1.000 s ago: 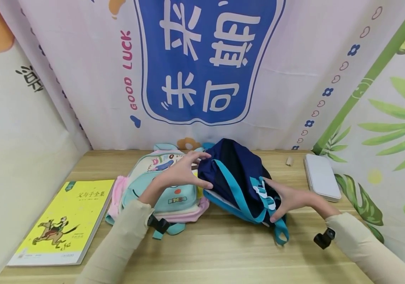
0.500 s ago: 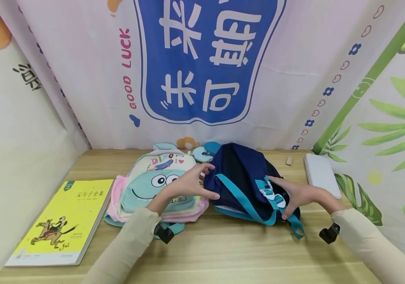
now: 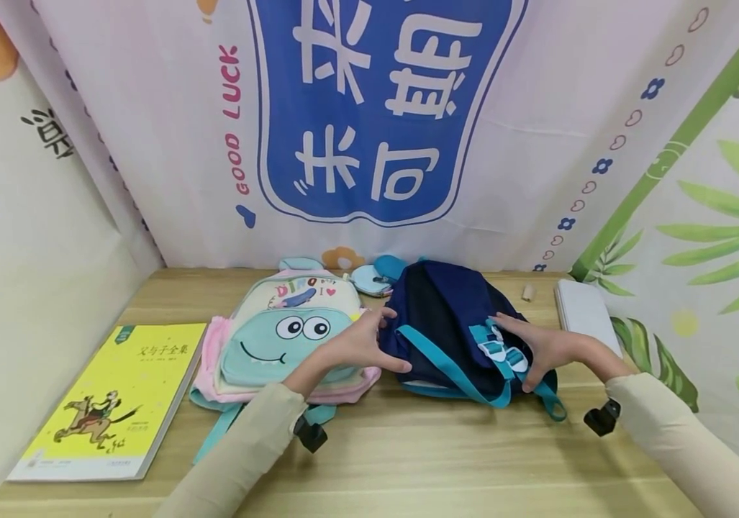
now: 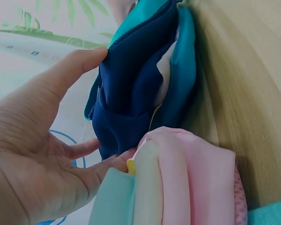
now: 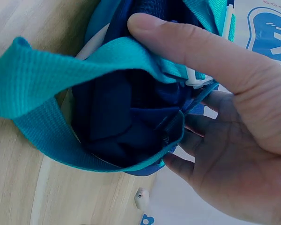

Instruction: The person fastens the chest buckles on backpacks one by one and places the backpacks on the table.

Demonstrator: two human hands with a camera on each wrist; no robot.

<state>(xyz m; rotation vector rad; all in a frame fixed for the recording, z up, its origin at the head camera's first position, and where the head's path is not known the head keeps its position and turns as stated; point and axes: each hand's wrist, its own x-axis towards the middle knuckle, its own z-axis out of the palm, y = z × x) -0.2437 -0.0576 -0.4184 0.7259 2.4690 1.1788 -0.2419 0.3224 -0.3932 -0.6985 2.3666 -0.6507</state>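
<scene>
head | left hand (image 3: 360,343), right hand (image 3: 549,350) | wide, holding navy backpack (image 3: 450,306) between them

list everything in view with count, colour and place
navy backpack: 1, navy with teal straps, table centre-right
dino backpack: 1, mint, cream and pink, left of navy one
book: 1, yellow, table's left
round pieces: 2, mint and blue, between backpacks, at back
slim item: 1, white, table's right
small block: 1, beige, left of slim item
table: 1, wood-coloured, below
cloth: count unclear, pale with prints, behind table
wrist devices: 2, black, at wrists
sleeves: 2, beige, on arms
hands: 2, bare, on opposite sides of navy backpack
</scene>
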